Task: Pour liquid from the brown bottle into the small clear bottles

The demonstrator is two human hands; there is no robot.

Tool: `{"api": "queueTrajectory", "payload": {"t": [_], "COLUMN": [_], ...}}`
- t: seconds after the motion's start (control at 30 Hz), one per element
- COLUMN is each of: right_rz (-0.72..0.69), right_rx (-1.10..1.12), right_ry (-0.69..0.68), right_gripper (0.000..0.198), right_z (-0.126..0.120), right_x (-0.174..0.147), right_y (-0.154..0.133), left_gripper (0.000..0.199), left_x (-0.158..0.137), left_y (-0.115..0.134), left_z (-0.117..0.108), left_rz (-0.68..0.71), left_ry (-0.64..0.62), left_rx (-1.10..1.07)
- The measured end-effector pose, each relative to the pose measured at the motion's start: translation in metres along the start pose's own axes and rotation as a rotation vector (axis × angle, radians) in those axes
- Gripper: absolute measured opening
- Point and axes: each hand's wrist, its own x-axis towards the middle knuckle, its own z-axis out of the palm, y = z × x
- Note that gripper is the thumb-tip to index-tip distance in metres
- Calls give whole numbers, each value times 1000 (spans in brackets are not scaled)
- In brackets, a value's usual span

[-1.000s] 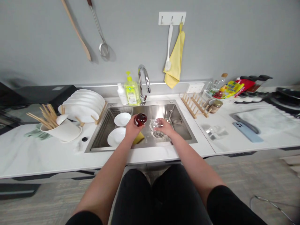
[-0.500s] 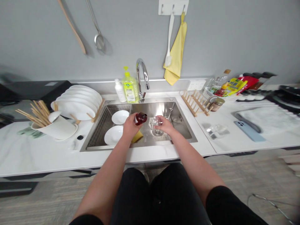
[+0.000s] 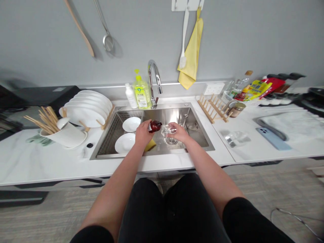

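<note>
A yellow pad (image 3: 151, 145) lies below the left hand's (image 3: 143, 133) fingers, partly hidden by the wrist; white bowls (image 3: 125, 143) sit to their left. These fingers clamp a glossy reddish-brown bottle (image 3: 156, 126), tilted mouth-right. The right hand's (image 3: 180, 132) fingers grip a clear glass (image 3: 165, 131) over the sink (image 3: 165, 116). Beyond the fingers stand the faucet (image 3: 151, 84) and a yellow-green pump bottle (image 3: 142, 97).

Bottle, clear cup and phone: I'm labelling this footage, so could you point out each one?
Bottle (image 3: 155, 126), head view: on its dark red body.
Clear cup (image 3: 164, 130), head view: on its exposed side.
Phone (image 3: 274, 139), head view: on its blue back.
</note>
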Motion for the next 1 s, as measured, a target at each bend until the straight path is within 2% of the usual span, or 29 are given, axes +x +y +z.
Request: {"api": "queueTrajectory", "payload": {"t": [0.23,0.57,1.0], "right_rz": [6,-6,-5], "right_rx": [-34,-49,-57], "right_ry": [-10,-27,-52], "right_gripper": [77,73,70], "right_z": [-1,-1,-1], "right_x": [-1,-2,-1], "right_y": [0,-2,2], "left_gripper": [72,78,75], "left_x": [-3,-7,-8], "left_y": [7,17,19], "left_z": [-4,-9,-10], "left_rz": [21,40,60], "left_ry": [9,-3,-12], "left_rx": [70,143,153]}}
